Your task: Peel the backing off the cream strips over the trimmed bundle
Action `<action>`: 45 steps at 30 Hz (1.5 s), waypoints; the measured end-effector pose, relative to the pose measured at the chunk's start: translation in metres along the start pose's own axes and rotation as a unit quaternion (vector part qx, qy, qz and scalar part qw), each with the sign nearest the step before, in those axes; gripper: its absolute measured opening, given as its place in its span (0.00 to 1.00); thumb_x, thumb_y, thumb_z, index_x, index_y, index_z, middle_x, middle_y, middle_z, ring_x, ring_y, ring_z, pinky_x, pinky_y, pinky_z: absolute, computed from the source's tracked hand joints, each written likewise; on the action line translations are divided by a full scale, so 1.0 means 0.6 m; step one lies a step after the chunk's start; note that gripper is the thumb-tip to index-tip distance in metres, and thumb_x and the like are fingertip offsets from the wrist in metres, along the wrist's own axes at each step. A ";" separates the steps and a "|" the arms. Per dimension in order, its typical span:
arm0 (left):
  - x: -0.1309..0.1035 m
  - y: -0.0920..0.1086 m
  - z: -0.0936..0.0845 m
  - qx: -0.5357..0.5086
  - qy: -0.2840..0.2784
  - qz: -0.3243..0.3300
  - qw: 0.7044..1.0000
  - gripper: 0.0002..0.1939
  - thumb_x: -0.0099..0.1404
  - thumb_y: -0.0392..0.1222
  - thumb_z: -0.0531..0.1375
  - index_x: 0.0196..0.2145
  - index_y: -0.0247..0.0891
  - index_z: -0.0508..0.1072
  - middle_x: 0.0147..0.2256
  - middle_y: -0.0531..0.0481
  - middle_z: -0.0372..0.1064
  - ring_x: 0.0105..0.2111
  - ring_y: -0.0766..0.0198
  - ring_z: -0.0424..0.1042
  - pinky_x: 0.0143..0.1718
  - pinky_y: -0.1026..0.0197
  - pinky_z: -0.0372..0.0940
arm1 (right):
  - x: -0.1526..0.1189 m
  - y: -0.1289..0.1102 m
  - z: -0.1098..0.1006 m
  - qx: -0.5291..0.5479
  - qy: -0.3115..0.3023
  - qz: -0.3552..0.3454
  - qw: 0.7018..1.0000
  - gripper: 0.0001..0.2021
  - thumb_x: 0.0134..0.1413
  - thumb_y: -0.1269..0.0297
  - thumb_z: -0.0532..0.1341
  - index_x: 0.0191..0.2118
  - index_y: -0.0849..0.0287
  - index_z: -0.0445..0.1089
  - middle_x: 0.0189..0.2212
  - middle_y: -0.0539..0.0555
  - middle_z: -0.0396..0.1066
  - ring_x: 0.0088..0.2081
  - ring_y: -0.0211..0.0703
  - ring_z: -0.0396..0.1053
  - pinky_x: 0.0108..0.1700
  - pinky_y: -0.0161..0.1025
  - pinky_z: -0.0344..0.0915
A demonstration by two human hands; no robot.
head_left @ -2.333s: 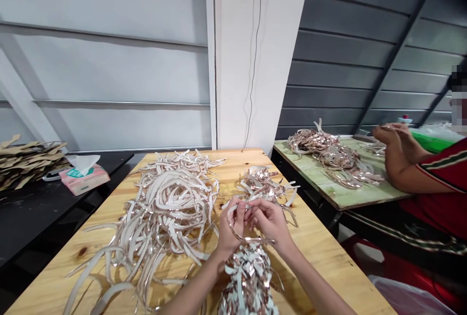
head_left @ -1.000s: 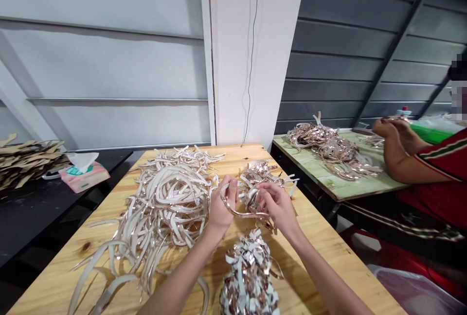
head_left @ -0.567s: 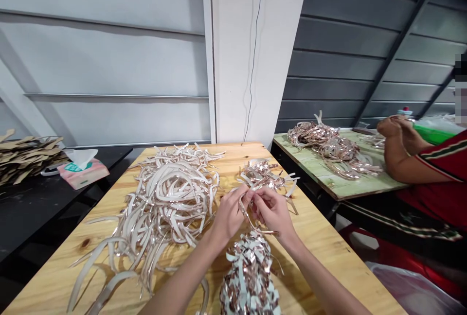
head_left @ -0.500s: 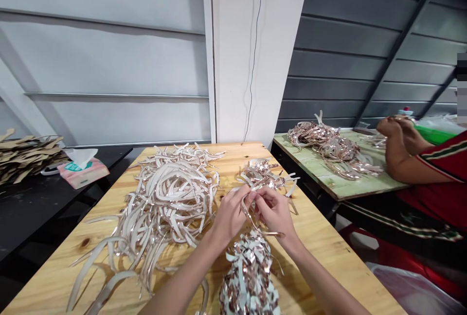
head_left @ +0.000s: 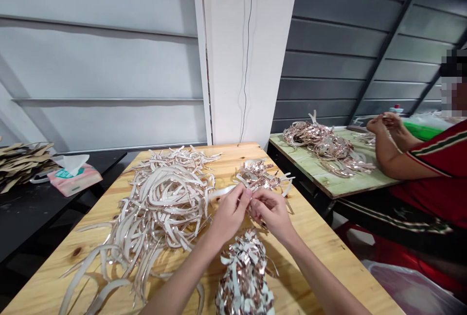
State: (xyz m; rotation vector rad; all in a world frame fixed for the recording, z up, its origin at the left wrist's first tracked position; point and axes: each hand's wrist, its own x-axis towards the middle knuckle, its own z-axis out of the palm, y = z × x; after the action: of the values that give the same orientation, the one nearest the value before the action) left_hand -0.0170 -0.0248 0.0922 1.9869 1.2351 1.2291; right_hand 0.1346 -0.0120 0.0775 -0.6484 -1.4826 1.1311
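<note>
My left hand [head_left: 230,212] and my right hand [head_left: 270,212] meet over the wooden table, fingers pinched close together. A thin white strip [head_left: 223,191] runs out leftward from behind my left fingers, and both hands seem to grip it; the part between the fingertips is mostly hidden. Below my wrists lies a bushy bundle [head_left: 245,276] of shiny rose-gold and pale curled foil pieces. Left of my hands spreads a large heap of white and rose-gold strips [head_left: 173,193]. Just beyond my hands sits a smaller foil pile [head_left: 259,175].
On the left, a black table [head_left: 25,213] holds a tissue pack [head_left: 75,181] and brown cut pieces [head_left: 24,162]. At right, a co-worker in a red shirt [head_left: 445,159] handles something small at a green table [head_left: 337,186] bearing more foil strips [head_left: 321,142].
The shiny strip that looped down between my hands no longer hangs there; a white length now extends left of my left hand. My view has turned slightly right.
</note>
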 end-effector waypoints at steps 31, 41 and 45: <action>-0.010 -0.012 0.018 -0.012 0.007 0.054 0.998 0.18 0.77 0.46 0.46 0.29 0.40 0.62 0.27 0.53 0.60 0.29 0.63 0.62 0.34 0.60 0.55 | -0.001 -0.015 0.019 0.234 0.066 0.134 0.961 0.05 0.41 0.69 0.62 0.19 0.59 0.69 0.09 0.40 0.53 0.12 0.27 0.40 0.16 0.29 0.40; -0.010 -0.020 0.021 -0.063 0.075 -0.006 0.995 0.20 0.77 0.51 0.45 0.33 0.39 0.68 0.27 0.52 0.66 0.29 0.61 0.66 0.34 0.60 0.59 | 0.013 -0.007 -0.001 0.346 0.132 0.141 0.918 0.11 0.41 0.67 0.60 0.18 0.55 0.55 0.12 0.41 0.44 0.16 0.32 0.36 0.16 0.32 0.44; -0.010 -0.027 0.021 -0.084 0.096 -0.015 0.992 0.21 0.77 0.52 0.47 0.30 0.39 0.65 0.26 0.53 0.62 0.27 0.63 0.62 0.32 0.61 0.57 | 0.016 -0.009 -0.010 0.305 0.126 0.119 0.936 0.11 0.51 0.60 0.59 0.22 0.55 0.60 0.14 0.41 0.46 0.17 0.33 0.38 0.18 0.33 0.45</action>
State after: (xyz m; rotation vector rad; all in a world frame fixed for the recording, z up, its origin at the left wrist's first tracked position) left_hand -0.0140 -0.0221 0.0714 1.7575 1.2018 1.4850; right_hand 0.1392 -0.0040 0.0859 -0.5122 -0.7790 1.5399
